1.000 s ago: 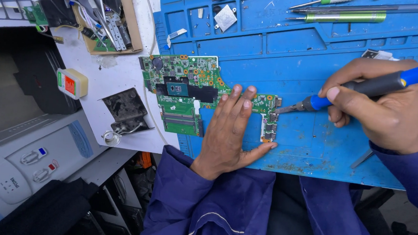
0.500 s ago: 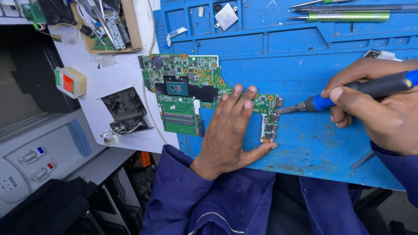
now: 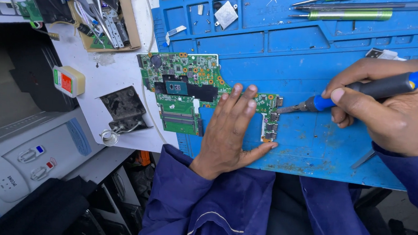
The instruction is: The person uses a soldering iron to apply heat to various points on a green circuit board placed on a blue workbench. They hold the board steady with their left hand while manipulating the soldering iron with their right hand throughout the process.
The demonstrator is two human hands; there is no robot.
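The left hand (image 3: 228, 128) lies flat, fingers spread, pressing the green board (image 3: 191, 89) onto the blue mat (image 3: 315, 139) on the table. The right hand (image 3: 390, 113) has its grip closed around a soldering iron (image 3: 368, 89), tip touching the board's right edge.

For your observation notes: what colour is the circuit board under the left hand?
Green, seen in the head view: circuit board beneath left hand.

A small cream box (image 3: 69, 80) with a red and green label sits on the white bench, left of the circuit board. Behind it, an open brown cardboard box (image 3: 122, 18) holds loose parts. No screen shows.
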